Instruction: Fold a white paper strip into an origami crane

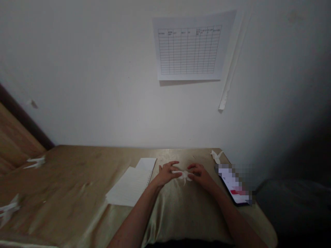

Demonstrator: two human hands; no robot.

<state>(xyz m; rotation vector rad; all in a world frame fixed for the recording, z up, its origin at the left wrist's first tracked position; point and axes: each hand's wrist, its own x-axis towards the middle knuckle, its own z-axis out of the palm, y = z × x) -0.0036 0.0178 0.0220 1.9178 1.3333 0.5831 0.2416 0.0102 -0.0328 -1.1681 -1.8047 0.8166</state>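
A small folded white paper figure lies on the gold cloth-covered table between my two hands. My left hand pinches its left end with thumb and fingers. My right hand pinches its right end, fingers curled together. Both forearms reach in from the bottom of the view. A stack of white paper sheets lies just left of my left hand.
A phone with a lit screen lies right of my right hand. Folded paper figures sit at the far right table corner, far left and near left edge. A printed grid sheet hangs on the wall.
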